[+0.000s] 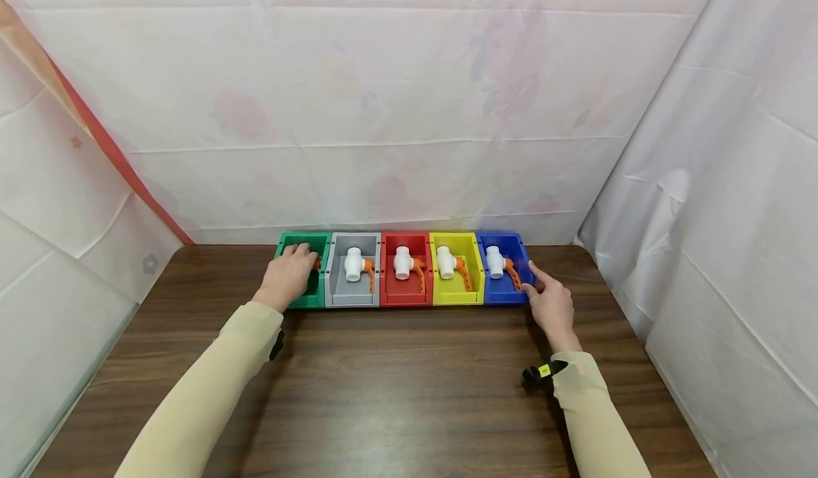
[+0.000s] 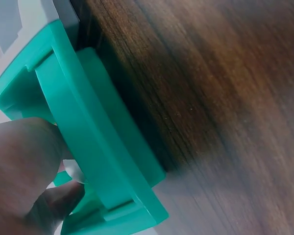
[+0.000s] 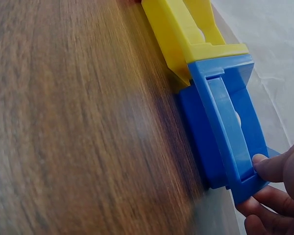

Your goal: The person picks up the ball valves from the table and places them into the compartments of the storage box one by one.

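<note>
In the head view my left hand (image 1: 287, 275) reaches down into the green bin (image 1: 313, 299) at the row's left end. Its fingers pinch a ball valve there, mostly hidden by the hand; a bit of white valve body (image 2: 74, 170) shows between thumb and finger in the left wrist view. At the other end, my right hand (image 1: 551, 306) grips the right side wall of the blue bin (image 1: 505, 297), thumb inside and fingers outside. A white ball valve (image 1: 495, 262) with an orange handle lies in that blue bin.
Between the end bins stand a grey bin (image 1: 353, 300), a red bin (image 1: 405, 299) and a yellow bin (image 1: 457, 298), each holding a similar valve. The bins touch side by side on the brown wooden table (image 1: 396, 378). A pale curtain (image 1: 409, 94) hangs right behind them.
</note>
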